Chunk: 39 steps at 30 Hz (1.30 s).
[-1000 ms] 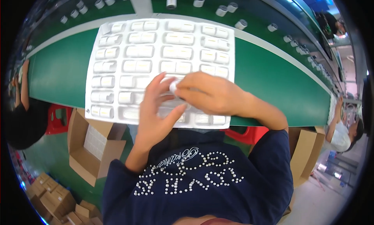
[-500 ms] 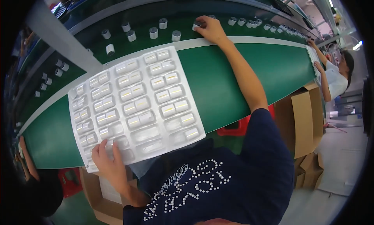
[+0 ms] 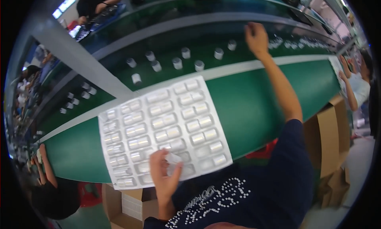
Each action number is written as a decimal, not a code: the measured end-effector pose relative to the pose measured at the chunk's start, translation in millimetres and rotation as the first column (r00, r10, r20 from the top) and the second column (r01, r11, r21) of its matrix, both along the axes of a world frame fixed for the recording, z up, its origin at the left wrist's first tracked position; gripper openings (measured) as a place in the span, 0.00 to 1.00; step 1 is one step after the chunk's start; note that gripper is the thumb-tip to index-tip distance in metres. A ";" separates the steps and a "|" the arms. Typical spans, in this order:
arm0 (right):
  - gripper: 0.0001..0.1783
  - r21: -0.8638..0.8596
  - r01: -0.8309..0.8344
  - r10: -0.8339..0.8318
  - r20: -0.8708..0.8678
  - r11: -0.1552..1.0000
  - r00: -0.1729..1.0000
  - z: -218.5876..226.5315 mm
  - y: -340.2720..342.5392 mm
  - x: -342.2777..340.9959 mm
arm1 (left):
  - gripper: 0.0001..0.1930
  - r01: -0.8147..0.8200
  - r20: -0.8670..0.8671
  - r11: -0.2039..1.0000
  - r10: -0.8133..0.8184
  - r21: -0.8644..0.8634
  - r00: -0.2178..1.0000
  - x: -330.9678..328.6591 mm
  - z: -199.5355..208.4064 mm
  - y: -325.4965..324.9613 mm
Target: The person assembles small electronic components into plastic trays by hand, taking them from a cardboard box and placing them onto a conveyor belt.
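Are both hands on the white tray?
No, only the left hand rests on the tray, holding a small white piece; the right hand reaches far out over the belt.

A long green workbench (image 3: 254, 106) with a pale strip (image 3: 222, 72) along its far edge carries a white moulded plastic tray (image 3: 162, 129) of small clear compartments, lying flat under the left hand (image 3: 164, 175), which pinches a small white piece at the tray's near edge. Beyond the strip, a darker green conveyor (image 3: 166, 46) bears scattered small white cylindrical caps (image 3: 177, 63), several just left of the outstretched right hand (image 3: 257, 38).
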State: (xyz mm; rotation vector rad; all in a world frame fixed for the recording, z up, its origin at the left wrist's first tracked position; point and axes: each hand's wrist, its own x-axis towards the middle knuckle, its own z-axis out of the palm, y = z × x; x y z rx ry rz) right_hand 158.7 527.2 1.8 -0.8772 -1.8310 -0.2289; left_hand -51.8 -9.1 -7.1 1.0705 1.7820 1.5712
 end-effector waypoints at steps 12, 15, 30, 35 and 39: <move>0.23 -0.374 0.813 -0.308 0.789 0.446 0.532 1.9 134.3 105.0 | 0.21 0.038 -0.219 0.989 -0.069 -0.143 0.973 -5.9 18.3 15.1; 0.21 -0.276 0.837 -0.299 0.843 0.472 0.447 7.8 148.0 129.5 | 0.21 0.070 -0.203 0.991 -0.093 -0.118 0.975 -8.8 20.8 18.9; 0.30 -0.367 0.775 -0.186 0.834 0.514 0.519 -11.4 262.8 254.1 | 0.23 0.176 -0.053 0.984 -0.175 0.027 0.983 -19.0 -0.8 -10.1; 0.29 -0.734 0.364 0.146 0.528 0.573 0.836 -17.8 320.7 217.3 | 0.22 0.216 -0.026 0.969 -0.215 0.122 0.976 -24.6 0.6 -12.8; 0.26 -0.907 -0.316 0.436 -0.174 0.278 0.883 -60.2 337.5 204.7 | 0.22 0.205 0.064 0.971 -0.214 0.126 0.975 -24.3 4.4 -7.4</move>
